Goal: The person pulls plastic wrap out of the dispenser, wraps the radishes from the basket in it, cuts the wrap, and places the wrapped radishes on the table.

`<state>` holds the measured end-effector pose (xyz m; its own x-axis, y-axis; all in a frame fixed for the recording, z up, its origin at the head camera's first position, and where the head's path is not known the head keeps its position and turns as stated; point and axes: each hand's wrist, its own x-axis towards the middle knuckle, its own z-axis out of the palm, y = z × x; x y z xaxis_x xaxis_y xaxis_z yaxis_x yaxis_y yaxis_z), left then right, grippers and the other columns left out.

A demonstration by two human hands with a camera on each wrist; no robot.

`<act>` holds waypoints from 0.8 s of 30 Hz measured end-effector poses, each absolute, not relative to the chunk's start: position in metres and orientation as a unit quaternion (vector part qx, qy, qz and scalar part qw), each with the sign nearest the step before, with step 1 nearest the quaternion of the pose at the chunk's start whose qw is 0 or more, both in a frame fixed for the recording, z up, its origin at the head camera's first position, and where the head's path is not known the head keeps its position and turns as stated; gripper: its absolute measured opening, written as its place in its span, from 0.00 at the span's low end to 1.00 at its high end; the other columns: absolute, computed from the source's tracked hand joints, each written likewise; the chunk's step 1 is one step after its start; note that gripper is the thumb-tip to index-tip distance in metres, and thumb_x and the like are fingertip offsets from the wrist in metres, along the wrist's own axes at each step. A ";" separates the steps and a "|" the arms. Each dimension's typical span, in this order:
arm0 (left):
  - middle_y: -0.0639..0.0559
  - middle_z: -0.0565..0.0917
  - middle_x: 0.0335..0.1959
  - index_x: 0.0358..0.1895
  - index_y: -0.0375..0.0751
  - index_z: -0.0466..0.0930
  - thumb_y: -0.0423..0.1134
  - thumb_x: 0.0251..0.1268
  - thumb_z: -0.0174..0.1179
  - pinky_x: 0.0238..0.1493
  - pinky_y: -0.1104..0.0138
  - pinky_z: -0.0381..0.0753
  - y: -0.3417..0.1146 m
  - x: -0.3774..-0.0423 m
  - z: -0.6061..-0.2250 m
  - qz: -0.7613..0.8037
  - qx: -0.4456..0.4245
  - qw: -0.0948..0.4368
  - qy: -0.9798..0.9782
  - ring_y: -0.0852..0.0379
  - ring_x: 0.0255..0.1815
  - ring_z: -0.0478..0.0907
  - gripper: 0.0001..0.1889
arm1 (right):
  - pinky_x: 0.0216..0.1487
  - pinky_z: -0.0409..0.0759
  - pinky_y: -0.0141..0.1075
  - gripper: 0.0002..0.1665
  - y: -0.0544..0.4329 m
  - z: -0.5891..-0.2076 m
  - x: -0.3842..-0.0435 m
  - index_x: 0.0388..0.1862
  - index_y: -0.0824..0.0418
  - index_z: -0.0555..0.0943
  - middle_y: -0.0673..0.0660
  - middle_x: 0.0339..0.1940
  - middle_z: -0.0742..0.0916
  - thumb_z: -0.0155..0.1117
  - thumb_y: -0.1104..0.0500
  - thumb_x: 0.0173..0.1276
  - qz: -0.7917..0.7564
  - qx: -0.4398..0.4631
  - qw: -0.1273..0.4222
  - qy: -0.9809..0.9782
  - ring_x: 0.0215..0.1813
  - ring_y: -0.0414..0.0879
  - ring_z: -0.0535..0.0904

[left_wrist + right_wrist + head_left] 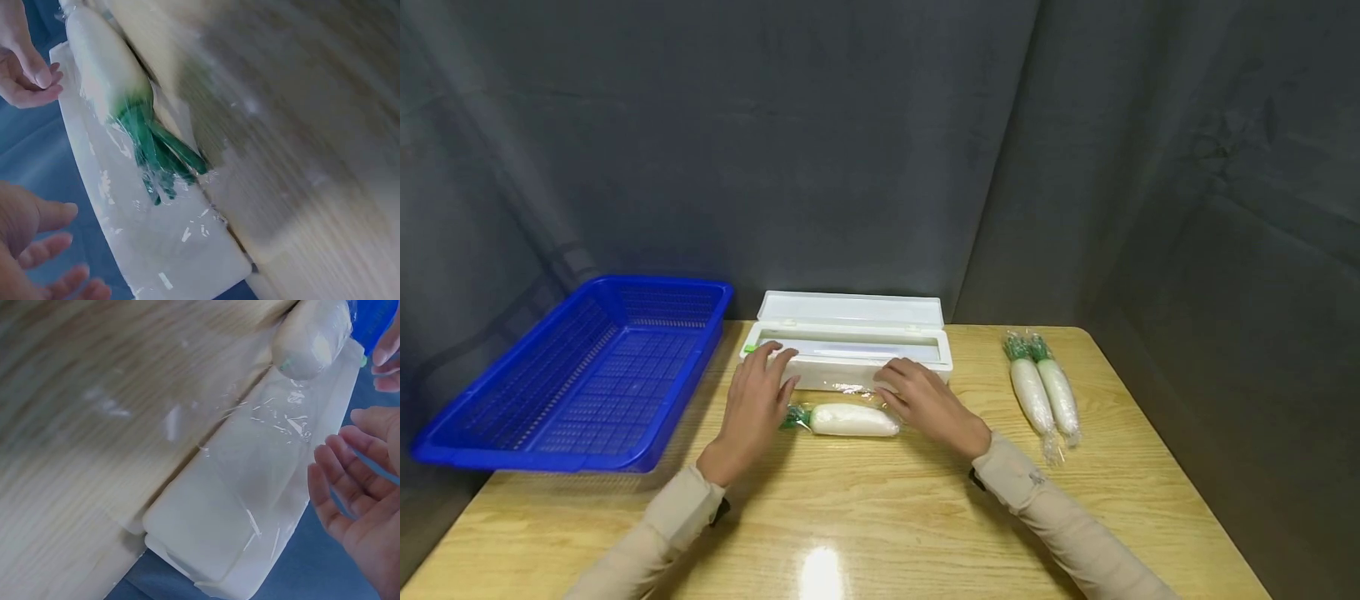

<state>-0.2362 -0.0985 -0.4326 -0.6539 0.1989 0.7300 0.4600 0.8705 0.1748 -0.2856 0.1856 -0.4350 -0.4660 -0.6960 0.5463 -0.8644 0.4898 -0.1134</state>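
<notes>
A white radish (853,420) with green leaf stubs (159,150) lies on clear plastic film (269,462) in front of a white film dispenser (820,373). The dispenser's lid (850,308) is raised and a pale roll shows inside. My left hand (756,398) is at the dispenser's left front, beside the leafy end, its fingers loosely bent and apart in the left wrist view. My right hand (927,403) is at the right front, near the root end. In the right wrist view its fingers are spread with nothing between them.
A blue plastic basket (625,400) stands on the left of the wooden table (865,517). To the right lie two film-wrapped radishes (1032,393), side by side. Dark grey curtains (737,150) hang behind the table and along the sides.
</notes>
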 end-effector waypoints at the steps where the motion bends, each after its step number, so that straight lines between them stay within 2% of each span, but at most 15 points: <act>1: 0.29 0.78 0.59 0.59 0.32 0.79 0.30 0.61 0.75 0.53 0.42 0.77 -0.099 -0.237 -0.432 -0.182 -0.173 0.371 -0.894 0.30 0.58 0.77 0.24 | 0.47 0.84 0.39 0.09 0.185 -0.434 -0.286 0.51 0.63 0.87 0.55 0.45 0.87 0.67 0.60 0.77 0.192 0.467 0.220 -0.835 0.45 0.47 0.83; 3: 0.26 0.75 0.64 0.64 0.31 0.76 0.34 0.62 0.75 0.55 0.40 0.75 -0.101 -0.238 -0.432 -0.196 -0.152 0.361 -0.899 0.27 0.62 0.74 0.29 | 0.48 0.84 0.40 0.10 0.185 -0.432 -0.287 0.51 0.63 0.87 0.55 0.46 0.87 0.67 0.60 0.77 0.188 0.465 0.221 -0.836 0.46 0.48 0.83; 6: 0.23 0.70 0.68 0.70 0.31 0.70 0.38 0.63 0.75 0.52 0.39 0.74 -0.104 -0.240 -0.432 -0.215 -0.125 0.338 -0.908 0.26 0.64 0.72 0.36 | 0.49 0.84 0.41 0.11 0.185 -0.430 -0.289 0.51 0.63 0.87 0.56 0.46 0.87 0.67 0.58 0.77 0.180 0.464 0.225 -0.837 0.47 0.49 0.84; 11: 0.21 0.67 0.69 0.74 0.26 0.63 0.39 0.62 0.75 0.51 0.34 0.75 -0.112 -0.243 -0.433 -0.262 -0.083 0.312 -0.909 0.24 0.62 0.73 0.42 | 0.49 0.84 0.41 0.10 0.182 -0.428 -0.294 0.51 0.63 0.86 0.57 0.47 0.88 0.68 0.59 0.76 0.178 0.467 0.231 -0.835 0.47 0.49 0.84; 18: 0.24 0.65 0.71 0.78 0.26 0.56 0.40 0.68 0.72 0.55 0.34 0.77 -0.119 -0.247 -0.434 -0.324 -0.030 0.273 -0.905 0.24 0.63 0.73 0.44 | 0.50 0.83 0.42 0.09 0.174 -0.425 -0.300 0.50 0.62 0.86 0.57 0.45 0.87 0.69 0.60 0.75 0.188 0.475 0.252 -0.822 0.47 0.50 0.83; 24: 0.21 0.66 0.70 0.78 0.24 0.56 0.36 0.69 0.70 0.65 0.33 0.71 -0.122 -0.248 -0.434 -0.358 -0.019 0.266 -0.895 0.24 0.70 0.67 0.42 | 0.54 0.83 0.43 0.08 0.165 -0.421 -0.304 0.48 0.63 0.86 0.57 0.45 0.88 0.69 0.61 0.75 0.202 0.475 0.255 -0.818 0.48 0.51 0.83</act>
<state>-0.2483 -0.1223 -0.4341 -0.8575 -0.1564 0.4902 0.2247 0.7433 0.6301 -0.3035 0.1647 -0.4209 -0.4187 -0.6735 0.6091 -0.8796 0.4675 -0.0877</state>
